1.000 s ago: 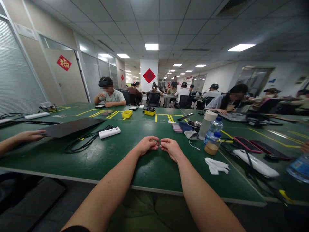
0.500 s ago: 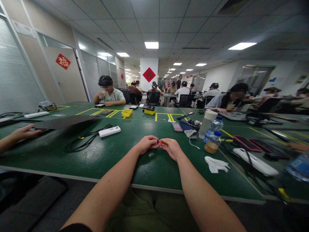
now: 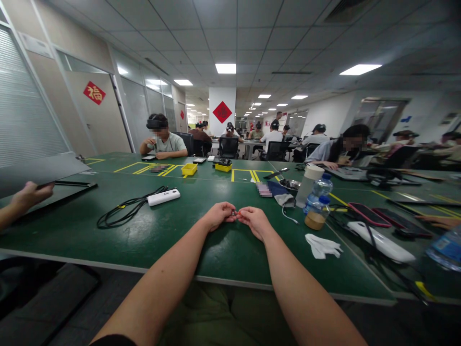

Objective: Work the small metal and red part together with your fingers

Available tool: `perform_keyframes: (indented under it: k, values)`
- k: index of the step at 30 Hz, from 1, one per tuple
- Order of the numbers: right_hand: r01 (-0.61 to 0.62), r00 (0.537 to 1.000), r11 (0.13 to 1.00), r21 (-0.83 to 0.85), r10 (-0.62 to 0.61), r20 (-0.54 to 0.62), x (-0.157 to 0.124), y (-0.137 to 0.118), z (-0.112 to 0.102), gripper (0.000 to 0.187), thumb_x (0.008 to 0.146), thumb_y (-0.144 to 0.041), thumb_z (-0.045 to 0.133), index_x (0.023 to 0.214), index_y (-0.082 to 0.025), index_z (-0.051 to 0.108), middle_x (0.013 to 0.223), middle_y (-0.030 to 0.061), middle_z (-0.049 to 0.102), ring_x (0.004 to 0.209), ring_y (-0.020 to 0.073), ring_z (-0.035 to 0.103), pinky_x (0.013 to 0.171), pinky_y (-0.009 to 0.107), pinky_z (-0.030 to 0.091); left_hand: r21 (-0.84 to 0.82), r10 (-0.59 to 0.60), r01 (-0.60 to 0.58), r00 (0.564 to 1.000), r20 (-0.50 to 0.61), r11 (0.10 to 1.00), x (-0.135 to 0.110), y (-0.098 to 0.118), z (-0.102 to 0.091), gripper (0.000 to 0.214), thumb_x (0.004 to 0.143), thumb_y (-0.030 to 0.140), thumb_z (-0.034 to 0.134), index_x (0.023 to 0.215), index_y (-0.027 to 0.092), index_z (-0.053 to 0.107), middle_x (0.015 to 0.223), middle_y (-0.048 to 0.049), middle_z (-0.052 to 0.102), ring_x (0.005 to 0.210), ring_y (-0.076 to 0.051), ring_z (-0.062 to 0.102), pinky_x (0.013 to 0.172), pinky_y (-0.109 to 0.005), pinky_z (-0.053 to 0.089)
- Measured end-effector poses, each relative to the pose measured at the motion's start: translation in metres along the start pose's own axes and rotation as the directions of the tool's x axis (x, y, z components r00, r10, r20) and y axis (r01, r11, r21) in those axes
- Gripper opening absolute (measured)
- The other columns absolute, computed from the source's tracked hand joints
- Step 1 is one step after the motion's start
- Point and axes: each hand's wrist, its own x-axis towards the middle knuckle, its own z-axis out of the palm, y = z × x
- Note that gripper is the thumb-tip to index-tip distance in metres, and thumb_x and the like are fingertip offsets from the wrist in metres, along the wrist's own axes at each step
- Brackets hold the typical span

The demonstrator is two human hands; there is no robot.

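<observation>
My left hand [image 3: 219, 216] and my right hand [image 3: 255, 222] meet just above the green table, close to its front edge. Their fingertips pinch a small red and dark object [image 3: 236, 214] from both sides. Fingers cover most of it, and it is too small for me to tell its kind. Both hands are closed, with thumbs and forefingers pressed together. Dark green table surface lies beneath them.
Left of my hands lies a white power bank [image 3: 163, 197] with a black cable [image 3: 118, 211]. To the right are a white tissue [image 3: 323, 246], a bottle of brown drink [image 3: 317, 214] and phones [image 3: 369, 214]. A co-worker's hand [image 3: 30, 199] holds a grey panel [image 3: 43, 172] at far left.
The small object has turned slightly between my fingertips; its orange part shows less. At far left, the co-worker's grey panel has swung leftward and up. My arms have barely moved.
</observation>
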Motion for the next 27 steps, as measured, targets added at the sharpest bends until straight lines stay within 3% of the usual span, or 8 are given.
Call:
perform_keyframes:
  k: [10, 18, 27]
  values:
    - [-0.006, 1.0, 1.0, 0.008, 0.006, 0.018, -0.0003, -0.001, -0.0006, 0.008, 0.068, -0.012, 0.065, 0.074, -0.013, 0.069, 0.072, 0.0075, 0.071, 0.067, 0.0151, 0.068, 0.068, 0.028, 0.056, -0.012, -0.028, 0.028, 0.999, 0.019, 1.0, -0.0009, 0.001, -0.0012, 0.016, 0.079, 0.004, 0.06, 0.093, 0.01, 0.062, 0.082, -0.0097, 0.069, 0.066, -0.012, 0.069, 0.065, -0.023, 0.057]
    - [0.005, 1.0, 1.0, -0.004, -0.005, 0.003, -0.0003, -0.0004, 0.0003, 0.012, 0.063, -0.012, 0.071, 0.074, -0.014, 0.068, 0.075, 0.0064, 0.071, 0.068, 0.0144, 0.068, 0.069, 0.026, 0.056, 0.016, -0.007, 0.007, 0.999, 0.046, 1.0, -0.0012, 0.0004, -0.002, 0.024, 0.075, 0.001, 0.063, 0.097, 0.01, 0.063, 0.08, -0.0068, 0.068, 0.064, -0.01, 0.067, 0.062, -0.021, 0.055]
    - [0.009, 1.0, 1.0, -0.001, -0.009, -0.002, -0.0022, -0.0033, 0.0022, 0.013, 0.063, -0.016, 0.075, 0.074, -0.015, 0.067, 0.069, 0.0055, 0.07, 0.065, 0.0151, 0.067, 0.068, 0.028, 0.056, 0.008, 0.003, -0.004, 0.999, 0.044, 1.0, 0.0018, -0.0031, -0.0033, 0.02, 0.076, 0.004, 0.066, 0.093, 0.011, 0.063, 0.081, -0.0058, 0.068, 0.068, -0.011, 0.068, 0.068, -0.023, 0.057]
